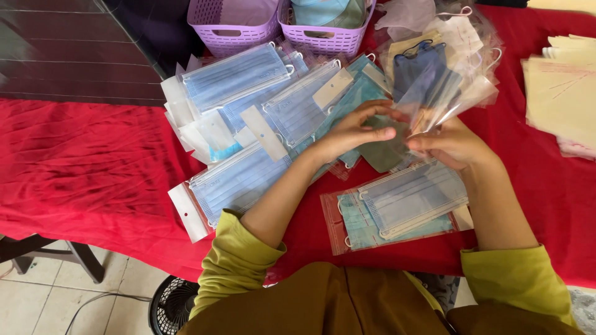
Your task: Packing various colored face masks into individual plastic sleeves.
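Observation:
My left hand [352,131] and my right hand [451,144] meet over a red-covered table [87,161]. Together they hold a grey-green face mask [386,149] and the mouth of a clear plastic sleeve [444,93]; the mask's lower part hangs between the hands. Whether the mask is partly inside the sleeve I cannot tell. Under my wrists lie blue masks [410,200] on a clear packet. To the left is a heap of packed blue masks [245,177] in clear sleeves with white header tabs.
Two lilac plastic baskets [234,28] [326,37] stand at the table's far edge. A stack of cream paper sheets [562,93] lies at the right. Loose clear sleeves with a dark blue mask [417,65] pile behind my hands. A black fan [172,304] sits on the tiled floor.

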